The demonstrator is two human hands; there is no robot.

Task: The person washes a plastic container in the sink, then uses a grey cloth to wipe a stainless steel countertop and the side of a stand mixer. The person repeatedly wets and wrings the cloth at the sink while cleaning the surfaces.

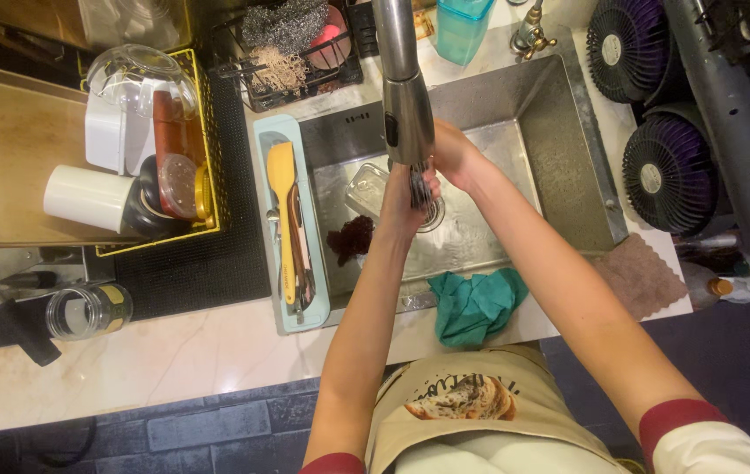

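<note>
Hands under tap (pixel 407 105): my left hand (pixel 403 204) and right hand (pixel 452 151) meet below the spout, over the sink (pixel 559 149); whether they grip anything, I cannot tell. Risk: water may splash onto the counter from this height. Nearby: clear container (pixel 366 188) and dark scrubber (pixel 350 239) in the basin, teal cloth (pixel 477 303) on the edge, yellow spatula (pixel 283 211) in the tray.
</note>
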